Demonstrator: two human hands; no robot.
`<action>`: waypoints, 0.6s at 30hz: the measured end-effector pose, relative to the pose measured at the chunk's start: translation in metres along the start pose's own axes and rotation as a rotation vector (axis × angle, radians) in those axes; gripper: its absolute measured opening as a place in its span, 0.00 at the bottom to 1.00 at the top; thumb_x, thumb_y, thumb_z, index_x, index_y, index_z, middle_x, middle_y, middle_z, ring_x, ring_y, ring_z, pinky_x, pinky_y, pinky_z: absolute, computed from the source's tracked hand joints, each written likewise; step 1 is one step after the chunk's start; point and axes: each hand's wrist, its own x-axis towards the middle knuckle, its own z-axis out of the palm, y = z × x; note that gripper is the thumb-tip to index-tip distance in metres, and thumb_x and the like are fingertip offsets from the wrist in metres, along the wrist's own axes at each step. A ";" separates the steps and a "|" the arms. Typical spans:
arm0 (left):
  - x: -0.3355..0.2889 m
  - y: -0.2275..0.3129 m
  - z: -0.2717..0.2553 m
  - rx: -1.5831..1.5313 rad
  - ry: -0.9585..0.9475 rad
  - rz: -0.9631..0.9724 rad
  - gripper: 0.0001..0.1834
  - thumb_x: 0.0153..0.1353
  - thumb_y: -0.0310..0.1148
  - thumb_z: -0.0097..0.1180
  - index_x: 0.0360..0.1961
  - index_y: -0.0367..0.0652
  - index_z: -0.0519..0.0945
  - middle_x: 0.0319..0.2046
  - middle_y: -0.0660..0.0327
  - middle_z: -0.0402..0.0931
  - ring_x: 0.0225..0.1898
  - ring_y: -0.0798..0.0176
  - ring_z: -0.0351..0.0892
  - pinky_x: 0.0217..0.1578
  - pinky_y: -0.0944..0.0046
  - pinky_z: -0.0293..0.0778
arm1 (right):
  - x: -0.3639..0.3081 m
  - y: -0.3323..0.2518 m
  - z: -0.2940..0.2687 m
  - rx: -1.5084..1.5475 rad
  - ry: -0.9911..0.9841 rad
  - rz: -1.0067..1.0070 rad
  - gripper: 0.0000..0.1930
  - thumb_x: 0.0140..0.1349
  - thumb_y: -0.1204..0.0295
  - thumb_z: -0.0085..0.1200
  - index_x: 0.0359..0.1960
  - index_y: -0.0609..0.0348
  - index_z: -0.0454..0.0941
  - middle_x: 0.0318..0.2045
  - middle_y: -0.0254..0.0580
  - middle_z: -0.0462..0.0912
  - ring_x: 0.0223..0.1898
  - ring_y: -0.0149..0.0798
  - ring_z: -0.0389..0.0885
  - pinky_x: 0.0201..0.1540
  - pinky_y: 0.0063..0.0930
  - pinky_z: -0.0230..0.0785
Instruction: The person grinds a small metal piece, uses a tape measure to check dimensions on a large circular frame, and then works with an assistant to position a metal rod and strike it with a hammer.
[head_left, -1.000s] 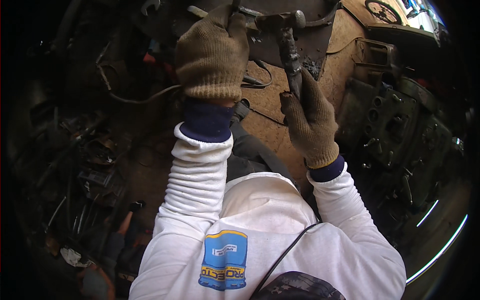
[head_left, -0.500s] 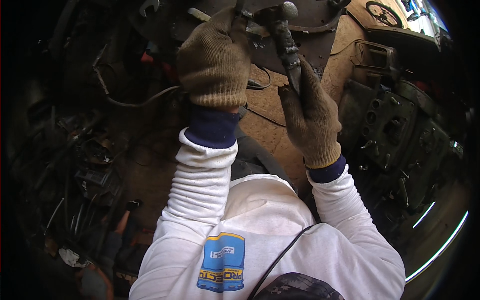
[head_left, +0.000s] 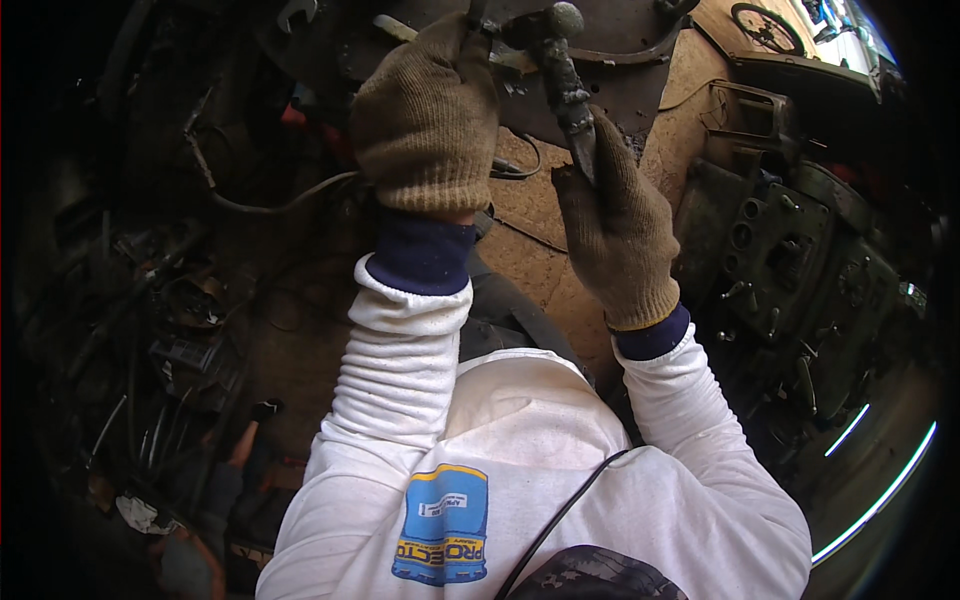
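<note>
Brown knitted work gloves cover both hands. My right hand [head_left: 625,230] is closed round the handle of a ball-peen hammer [head_left: 568,95]. The hammer's rounded end points right, and its other face is close beside a dark metal rod [head_left: 478,10]. My left hand [head_left: 428,115], at the upper middle, is closed on that rod, whose lower part the glove hides; it may be a chisel or punch. Under both hands is a dark metal plate [head_left: 625,90] with a curved strip along it. A pale flat bar [head_left: 395,27] sticks out beside my left hand.
An open-ended wrench [head_left: 298,12] lies at the upper left. A cable [head_left: 270,208] runs left of my left wrist. Greenish machinery with levers [head_left: 775,250] stands on the right. Dark clutter and tools [head_left: 190,350] fill the left. A wheel [head_left: 768,28] shows far right.
The hammer and my right hand have shifted very slightly left. My left hand has moved a touch left as well, with its grip unchanged.
</note>
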 end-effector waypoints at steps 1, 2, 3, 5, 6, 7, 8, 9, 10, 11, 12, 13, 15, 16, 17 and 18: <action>0.000 -0.002 0.001 0.002 0.006 0.015 0.14 0.68 0.43 0.59 0.42 0.47 0.89 0.31 0.60 0.88 0.29 0.57 0.88 0.33 0.62 0.82 | 0.000 0.001 0.000 -0.017 0.007 -0.017 0.32 0.63 0.71 0.63 0.68 0.57 0.66 0.29 0.53 0.85 0.28 0.52 0.87 0.30 0.41 0.77; 0.001 -0.004 0.002 0.005 0.022 0.044 0.13 0.68 0.43 0.59 0.42 0.47 0.89 0.31 0.60 0.88 0.29 0.57 0.88 0.34 0.62 0.82 | 0.002 -0.002 -0.002 -0.025 -0.003 0.005 0.32 0.63 0.71 0.63 0.68 0.57 0.66 0.29 0.53 0.85 0.28 0.53 0.87 0.30 0.41 0.77; 0.002 -0.005 0.003 0.009 0.038 0.072 0.13 0.68 0.42 0.59 0.42 0.47 0.89 0.31 0.60 0.88 0.30 0.57 0.88 0.34 0.62 0.82 | 0.003 -0.006 -0.004 -0.015 -0.011 0.029 0.31 0.63 0.72 0.62 0.68 0.59 0.67 0.32 0.54 0.85 0.31 0.51 0.87 0.34 0.39 0.77; 0.002 -0.003 0.003 -0.011 0.045 0.052 0.13 0.67 0.42 0.60 0.42 0.47 0.89 0.31 0.60 0.88 0.30 0.58 0.88 0.34 0.63 0.82 | 0.004 -0.014 -0.008 0.020 -0.025 0.082 0.28 0.65 0.77 0.60 0.67 0.63 0.69 0.42 0.55 0.85 0.42 0.45 0.86 0.44 0.35 0.77; 0.001 0.003 0.001 -0.034 0.036 0.003 0.13 0.67 0.42 0.61 0.42 0.46 0.89 0.31 0.60 0.88 0.30 0.59 0.89 0.34 0.63 0.82 | 0.004 -0.015 -0.008 0.032 -0.031 0.097 0.27 0.65 0.79 0.59 0.66 0.65 0.70 0.46 0.55 0.85 0.45 0.43 0.86 0.48 0.34 0.77; 0.000 0.006 0.000 -0.057 0.027 -0.046 0.12 0.67 0.41 0.61 0.42 0.46 0.89 0.31 0.60 0.88 0.31 0.59 0.89 0.34 0.63 0.82 | 0.003 -0.016 -0.007 0.044 -0.037 0.112 0.26 0.66 0.81 0.58 0.66 0.66 0.71 0.49 0.55 0.86 0.49 0.41 0.86 0.51 0.33 0.77; 0.000 0.006 0.000 -0.057 0.029 -0.041 0.12 0.67 0.41 0.61 0.42 0.46 0.89 0.31 0.59 0.88 0.31 0.60 0.89 0.35 0.63 0.82 | 0.002 -0.014 -0.005 0.042 -0.042 0.113 0.26 0.66 0.81 0.58 0.66 0.66 0.71 0.49 0.55 0.86 0.49 0.41 0.87 0.51 0.33 0.77; 0.000 0.004 0.001 -0.055 0.030 -0.035 0.12 0.67 0.41 0.62 0.42 0.46 0.89 0.31 0.59 0.88 0.31 0.60 0.89 0.35 0.63 0.82 | 0.002 -0.015 -0.004 0.039 -0.050 0.120 0.26 0.66 0.81 0.58 0.66 0.66 0.71 0.49 0.55 0.86 0.49 0.41 0.87 0.51 0.33 0.78; -0.001 0.003 0.001 -0.054 0.032 -0.029 0.12 0.67 0.41 0.62 0.42 0.46 0.89 0.31 0.59 0.88 0.31 0.61 0.89 0.35 0.63 0.82 | 0.002 -0.015 -0.004 0.036 -0.058 0.128 0.25 0.66 0.80 0.58 0.66 0.66 0.71 0.49 0.55 0.86 0.49 0.41 0.87 0.51 0.33 0.78; 0.000 0.002 0.001 -0.051 0.031 -0.017 0.13 0.67 0.42 0.62 0.42 0.46 0.89 0.31 0.59 0.88 0.31 0.61 0.89 0.35 0.63 0.82 | 0.005 -0.017 -0.005 0.032 -0.069 0.140 0.25 0.66 0.81 0.58 0.66 0.66 0.71 0.49 0.55 0.86 0.49 0.41 0.87 0.51 0.33 0.78; 0.000 0.001 0.001 -0.048 0.030 -0.005 0.13 0.67 0.42 0.62 0.42 0.46 0.89 0.31 0.59 0.88 0.31 0.61 0.89 0.35 0.63 0.82 | 0.005 -0.017 -0.005 0.029 -0.070 0.145 0.25 0.66 0.80 0.58 0.66 0.66 0.71 0.49 0.55 0.86 0.49 0.40 0.87 0.51 0.33 0.78; 0.000 0.000 0.001 -0.045 0.029 0.006 0.13 0.67 0.42 0.62 0.42 0.46 0.89 0.31 0.59 0.88 0.31 0.61 0.89 0.35 0.63 0.82 | 0.006 -0.017 -0.005 0.026 -0.069 0.150 0.25 0.66 0.80 0.58 0.66 0.66 0.71 0.49 0.55 0.86 0.49 0.40 0.86 0.51 0.33 0.78; 0.001 0.006 0.000 -0.068 -0.003 -0.063 0.13 0.67 0.43 0.62 0.42 0.46 0.89 0.31 0.58 0.88 0.31 0.60 0.89 0.35 0.63 0.82 | 0.006 -0.016 -0.005 0.027 -0.055 0.147 0.25 0.66 0.80 0.58 0.65 0.66 0.71 0.49 0.55 0.86 0.49 0.40 0.87 0.51 0.33 0.78; 0.001 0.007 0.000 -0.079 -0.019 -0.098 0.13 0.67 0.43 0.62 0.42 0.46 0.89 0.31 0.58 0.88 0.31 0.60 0.89 0.35 0.63 0.82 | 0.006 -0.016 -0.005 0.028 -0.051 0.146 0.25 0.66 0.80 0.58 0.65 0.66 0.71 0.49 0.55 0.86 0.49 0.40 0.87 0.51 0.33 0.78; 0.001 0.008 -0.001 -0.059 -0.015 -0.095 0.13 0.67 0.43 0.62 0.43 0.46 0.89 0.31 0.58 0.88 0.31 0.60 0.89 0.35 0.63 0.82 | 0.006 -0.019 -0.008 0.032 -0.049 0.139 0.25 0.66 0.80 0.58 0.65 0.66 0.71 0.48 0.55 0.86 0.49 0.40 0.87 0.51 0.33 0.78; 0.000 0.009 -0.003 -0.038 -0.011 -0.092 0.13 0.67 0.43 0.62 0.43 0.46 0.89 0.31 0.58 0.88 0.31 0.60 0.89 0.36 0.63 0.82 | 0.005 -0.020 -0.009 0.040 -0.044 0.129 0.25 0.66 0.80 0.58 0.65 0.66 0.72 0.48 0.55 0.86 0.49 0.40 0.87 0.51 0.33 0.78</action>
